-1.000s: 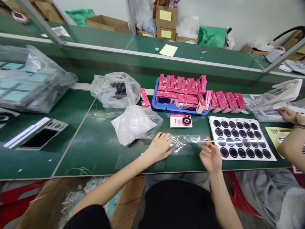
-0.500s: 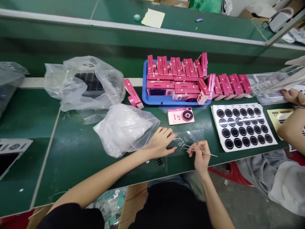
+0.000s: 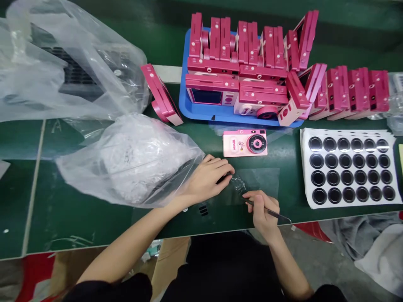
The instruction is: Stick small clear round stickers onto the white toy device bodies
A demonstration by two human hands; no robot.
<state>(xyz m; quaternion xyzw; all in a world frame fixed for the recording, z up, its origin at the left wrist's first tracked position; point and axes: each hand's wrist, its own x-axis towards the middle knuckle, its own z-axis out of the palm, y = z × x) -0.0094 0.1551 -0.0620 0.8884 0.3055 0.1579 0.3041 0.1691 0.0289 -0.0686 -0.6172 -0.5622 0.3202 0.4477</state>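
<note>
My left hand (image 3: pixel 208 178) rests on a transparent plastic film (image 3: pixel 258 182), its fingertips pinching the film's edge near a crinkled, shiny patch. A small dark bit shows under the fingertips, too small to name. My right hand (image 3: pixel 262 212) is just below the film and shut on slim metal tweezers (image 3: pixel 270 213), whose tips are hidden by the fingers. A pink toy camera (image 3: pixel 244 143) lies just above the film, apart from both hands.
A blue tray (image 3: pixel 185 100) holds stacked pink camera casings, and more (image 3: pixel 355 90) stand in a row to its right. A sheet of black round stickers (image 3: pixel 349 167) lies right. Plastic bags (image 3: pixel 132 159) sit left, and the green bench edge (image 3: pixel 94 247) runs below.
The view has dropped closer to the bench. My right hand has turned the tweezers and moved down-right, while my left hand stays on the film. The other person's hand has left the view.
</note>
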